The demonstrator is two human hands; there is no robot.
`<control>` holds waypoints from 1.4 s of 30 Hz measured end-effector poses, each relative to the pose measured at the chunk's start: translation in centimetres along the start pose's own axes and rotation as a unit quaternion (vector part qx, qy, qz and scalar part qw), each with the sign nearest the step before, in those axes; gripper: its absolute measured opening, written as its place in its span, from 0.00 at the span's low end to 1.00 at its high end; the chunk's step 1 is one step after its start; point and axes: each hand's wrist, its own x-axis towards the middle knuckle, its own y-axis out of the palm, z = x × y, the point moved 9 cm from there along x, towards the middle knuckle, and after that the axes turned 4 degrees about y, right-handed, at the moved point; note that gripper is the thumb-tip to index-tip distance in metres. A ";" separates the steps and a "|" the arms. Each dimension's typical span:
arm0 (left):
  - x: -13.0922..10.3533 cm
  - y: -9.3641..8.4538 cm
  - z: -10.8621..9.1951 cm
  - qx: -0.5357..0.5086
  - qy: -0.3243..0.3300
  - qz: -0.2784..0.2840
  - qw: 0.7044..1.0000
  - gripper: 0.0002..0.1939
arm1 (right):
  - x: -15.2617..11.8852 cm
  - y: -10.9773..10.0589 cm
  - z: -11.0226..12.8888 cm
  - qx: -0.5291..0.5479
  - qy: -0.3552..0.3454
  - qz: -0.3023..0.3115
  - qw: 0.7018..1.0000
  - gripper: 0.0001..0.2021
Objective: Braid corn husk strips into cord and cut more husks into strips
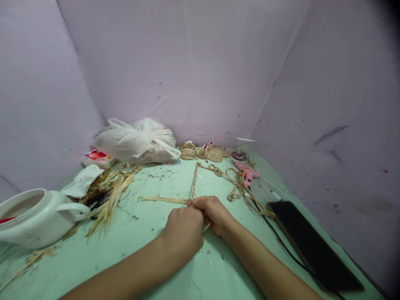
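Braided cord [195, 179] of tan plant fibre runs from between two bare hands near the middle of a green-covered table [140, 229], rising toward the far edge before bending right into loose loops. The left hand [184, 229], curled into a fist, and the right hand [214, 212], thumb and forefinger pinched, meet at the cord's near end, both closed on it; the left fingertips are mostly hidden, so their exact hold appears firm but is hard to confirm. A flat pale strip [162, 199] extends from the fingers toward the table's left edge. The loops pass over a pink glue gun [248, 173] on the right side and reach the upper corner of a dark flat device [315, 246], which lies along the right edge with a black cable [290, 252] running beside and across it. Against the wall at the far edge sit a knotted white plastic bag [140, 143], several coiled woven pieces [212, 154], some topped with red and white bits, and a small dish [239, 161] of mixed pieces. Toward the left edge, a white handled pot [37, 221] stands near loose fibre strips [115, 196], a crumpled white sheet [83, 181] and a red-and-white packet [96, 158].
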 end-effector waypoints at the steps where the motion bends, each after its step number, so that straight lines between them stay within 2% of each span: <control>1: 0.3 -0.5 0.4 -0.008 0.002 -0.011 1.000 0.10 | 0.0 0.1 0.1 0.008 0.001 0.009 1.000 0.04; 3: 1.2 -2.1 2.1 -0.048 -0.021 -0.063 0.997 0.12 | 0.0 0.4 0.2 0.021 -0.002 0.035 0.999 0.02; 4: 1.6 -3.0 3.3 -0.099 -0.047 -0.104 0.989 0.12 | -0.1 0.6 0.3 0.024 -0.002 0.049 0.999 0.03; 5: 2.0 -3.0 4.6 -0.173 -0.081 -0.108 0.976 0.12 | -0.1 0.8 0.3 0.022 0.000 0.060 0.998 0.05; 6: 2.4 -2.2 5.7 -0.253 -0.117 -0.080 0.957 0.13 | -0.2 0.9 0.3 0.015 0.002 0.069 0.998 0.06; 8: 2.9 0.5 6.1 -0.393 -0.147 0.019 0.907 0.12 | -0.2 0.9 0.4 -0.004 0.002 0.077 0.997 0.08; 9: 3.0 1.7 5.7 -0.442 -0.143 0.064 0.883 0.10 | -0.3 0.9 0.5 -0.018 -0.004 0.082 0.996 0.08; 11: 3.3 3.0 5.0 -0.489 -0.119 0.105 0.857 0.07 | -0.2 1.1 0.9 -0.060 -0.025 0.102 0.993 0.07; 13: 3.5 3.4 4.9 -0.483 -0.108 0.102 0.863 0.07 | -0.1 1.2 1.4 -0.129 -0.065 0.111 0.983 0.06; 16: 3.9 3.1 5.2 -0.396 -0.100 0.065 0.911 0.05 | -0.2 0.7 2.5 -0.287 -0.149 0.052 0.945 0.06; 18: 4.2 2.0 5.3 -0.296 -0.076 0.008 0.952 0.06 | -0.8 0.4 3.4 -0.401 -0.208 -0.021 0.892 0.07; 20: 4.2 0.9 5.2 -0.190 -0.056 -0.051 0.979 0.08 | -1.8 0.7 4.1 -0.492 -0.247 -0.077 0.831 0.09; 23: 4.0 0.4 5.4 -0.123 -0.062 -0.081 0.987 0.08 | -3.3 1.6 4.7 -0.591 -0.256 -0.123 0.755 0.10; 25: 4.0 0.9 5.7 -0.152 -0.075 -0.071 0.983 0.08 | -4.2 2.0 4.9 -0.638 -0.235 -0.144 0.719 0.11; 27: 4.0 1.9 6.1 -0.220 -0.092 -0.050 0.970 0.07 | -4.9 2.6 4.9 -0.668 -0.209 -0.151 0.698 0.11; 30: 4.0 3.4 6.5 -0.342 -0.123 -0.036 0.931 0.05 | -5.6 3.7 4.1 -0.696 -0.180 -0.127 0.684 0.12; 33: 3.8 3.9 6.4 -0.437 -0.130 -0.033 0.889 0.04 | -6.1 4.8 3.3 -0.709 -0.173 -0.107 0.675 0.15; 35: 3.7 3.7 5.7 -0.467 -0.114 -0.008 0.877 0.04 | -6.4 5.2 3.2 -0.711 -0.175 -0.101 0.673 0.16; 38: 3.6 2.8 5.0 -0.461 -0.086 0.022 0.883 0.04 | -6.6 4.7 3.7 -0.712 -0.165 -0.083 0.677 0.12; 40: 3.6 2.1 4.9 -0.448 -0.077 0.025 0.890 0.04 | -6.3 3.4 4.7 -0.690 -0.160 -0.080 0.701 0.08; 42: 3.6 1.7 5.0 -0.450 -0.082 0.029 0.889 0.03 | -5.7 1.6 6.2 -0.616 -0.175 -0.095 0.762 0.10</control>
